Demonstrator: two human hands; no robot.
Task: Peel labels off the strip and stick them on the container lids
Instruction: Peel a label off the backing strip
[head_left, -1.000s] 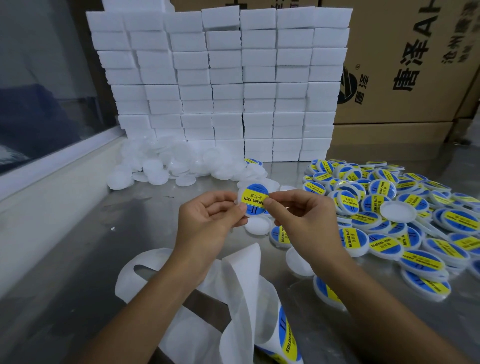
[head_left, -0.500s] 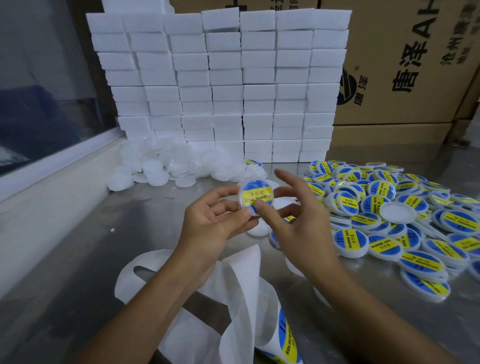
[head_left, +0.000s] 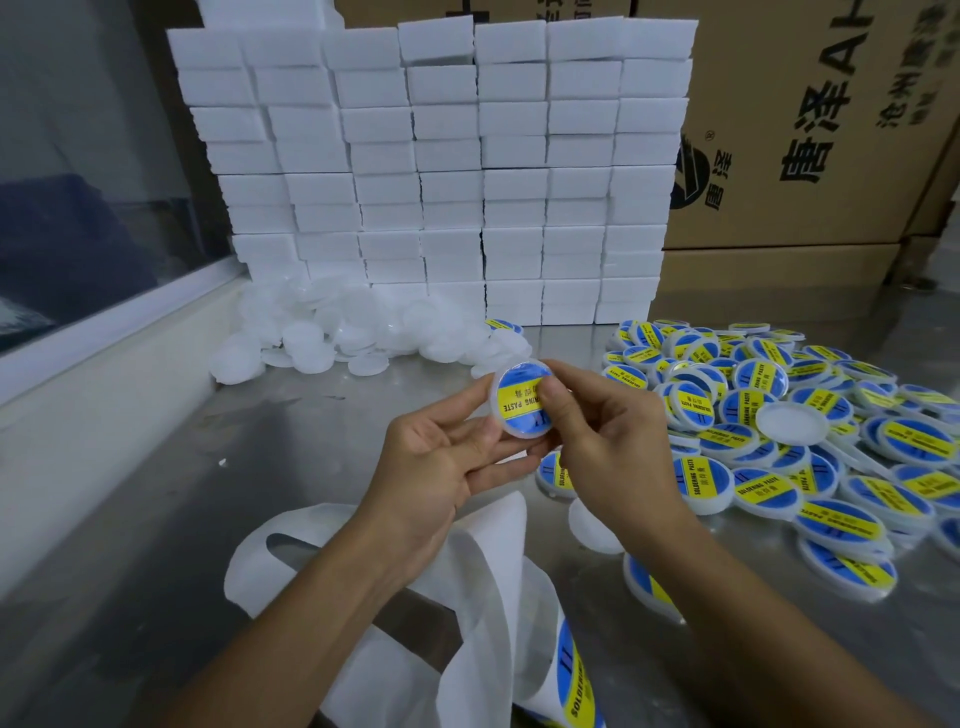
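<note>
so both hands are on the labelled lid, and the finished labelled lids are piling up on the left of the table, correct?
Not quite. The head view shows the left hand and right hand on the labelled lid, but the labelled pile lies on the right; the left pile is plain white lids.

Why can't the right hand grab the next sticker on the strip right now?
It probably could, but not yet: the right hand is pressing the label on the held lid. The strip lies uncovered near the wrists.
</note>
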